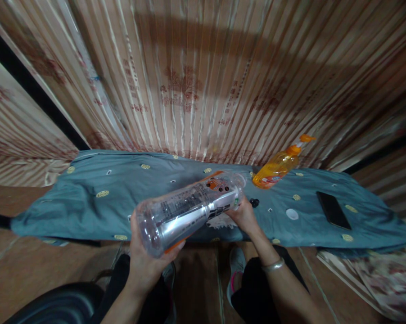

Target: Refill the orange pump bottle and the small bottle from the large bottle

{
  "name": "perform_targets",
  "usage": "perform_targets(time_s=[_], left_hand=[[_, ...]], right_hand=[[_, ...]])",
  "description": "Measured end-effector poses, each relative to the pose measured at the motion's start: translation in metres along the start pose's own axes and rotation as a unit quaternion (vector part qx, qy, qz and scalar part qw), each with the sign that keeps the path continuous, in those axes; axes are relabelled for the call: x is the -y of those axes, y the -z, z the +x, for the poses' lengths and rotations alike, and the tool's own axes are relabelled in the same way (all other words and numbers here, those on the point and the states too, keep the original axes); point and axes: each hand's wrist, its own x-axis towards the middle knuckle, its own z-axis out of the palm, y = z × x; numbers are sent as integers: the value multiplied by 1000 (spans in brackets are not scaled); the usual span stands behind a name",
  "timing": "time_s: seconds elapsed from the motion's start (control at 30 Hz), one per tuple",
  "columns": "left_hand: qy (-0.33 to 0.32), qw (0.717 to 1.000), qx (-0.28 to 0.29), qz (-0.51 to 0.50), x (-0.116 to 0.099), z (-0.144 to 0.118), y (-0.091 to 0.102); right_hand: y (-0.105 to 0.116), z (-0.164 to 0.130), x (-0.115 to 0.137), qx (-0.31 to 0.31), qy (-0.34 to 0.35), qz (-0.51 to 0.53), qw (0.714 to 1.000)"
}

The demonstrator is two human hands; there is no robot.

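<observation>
Held tilted above the cloth-covered surface is a large clear plastic bottle (189, 211) with a silver, orange and black label. It looks see-through, with no liquid that I can make out. My left hand (149, 261) wraps its wider, nearer end, the thumb and fingers on either side. At the narrower end, up and to the right, my right hand (243, 217) grips from below, its fingers partly hidden by the bottle. A pale patch (226, 220) shows on the cloth beneath it.
An orange pump bottle (275, 170) stands toward the back right. A black phone (333, 210), a white round disc (292, 214) and a small black object (254, 203) lie on the blue-green cloth (84, 198). Behind hangs a pleated curtain (203, 81); a dark round seat (61, 306) is at lower left.
</observation>
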Motion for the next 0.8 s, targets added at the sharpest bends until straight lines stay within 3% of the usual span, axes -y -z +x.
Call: perform_targets(time_s=[0.4,0.53,0.7,0.8], left_hand=[[-60,996,24,54,-1,5,2],[-63,996,3,56,0,5,3],[-57,995,31,74,3,4,6],[-49,997,7,51,2,3,4]], right_hand=[[1,0,1,3,7,0,1000],[0,0,-1,3,3,-8,1000],[0,0,-1,7,6,1,1000],[0,0,-1,7,8,2,1000]])
